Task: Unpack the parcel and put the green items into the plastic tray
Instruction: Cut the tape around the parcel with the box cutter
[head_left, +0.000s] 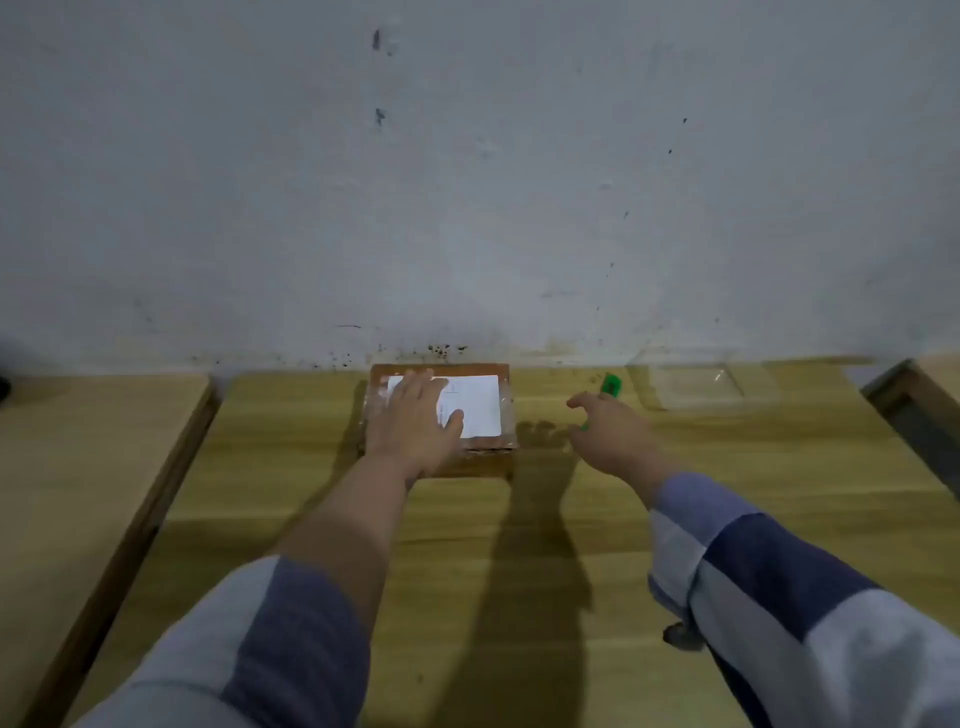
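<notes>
A brown cardboard parcel (483, 452) with a white label and clear tape lies on the wooden table, close to the wall. My left hand (415, 421) rests flat on its top with fingers spread. To the right of the parcel my right hand (613, 431) hovers just above the table, fingers curled and apart, over a green tool (611, 384) that looks like a small cutter; the hand hides the tool's near end. A clear plastic tray (701, 384) sits further right, against the wall, with nothing visible in it.
The wooden table (519, 545) stretches toward me. A second wooden surface (78, 467) adjoins on the left across a narrow gap. At the far right a dark edge (914, 410) marks the table's end. The stained white wall (467, 182) stands right behind the parcel.
</notes>
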